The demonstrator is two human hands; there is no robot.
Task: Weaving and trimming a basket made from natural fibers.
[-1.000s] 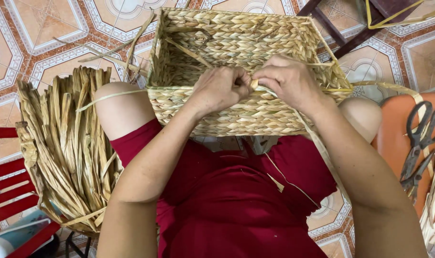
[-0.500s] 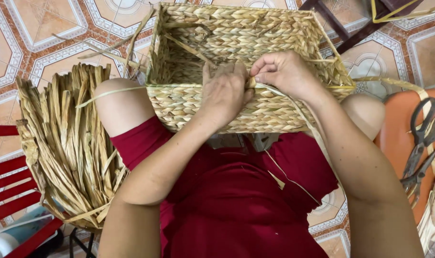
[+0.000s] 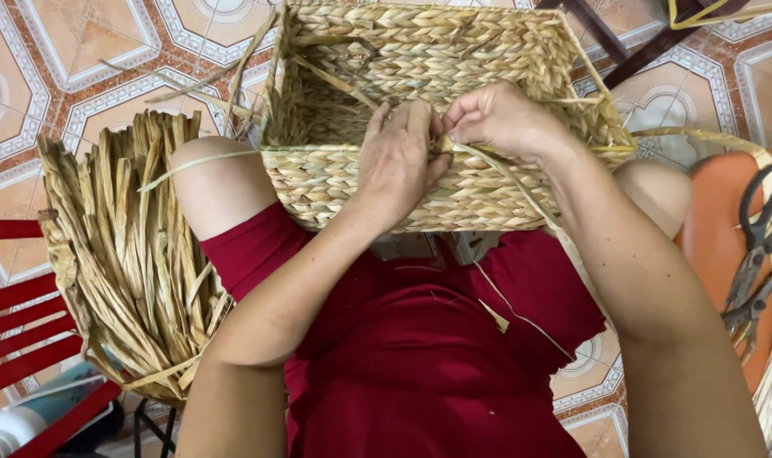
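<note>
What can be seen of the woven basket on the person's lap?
The woven basket is rectangular and open-topped, plaited from tan dried straw in thick braided rows. It rests on the person's knees, its mouth facing the camera, loose strands sticking out at the rim and corners. The left hand lies over the near wall, fingers on the rim; the right hand pinches a strand at the same rim. The far edge is cut off by the frame.

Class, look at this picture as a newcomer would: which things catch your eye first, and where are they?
A rectangular woven basket rests on the person's knees at centre. Both hands, left hand and right hand, work at its near rim. A bundle of dried straw lies on the left.
</note>
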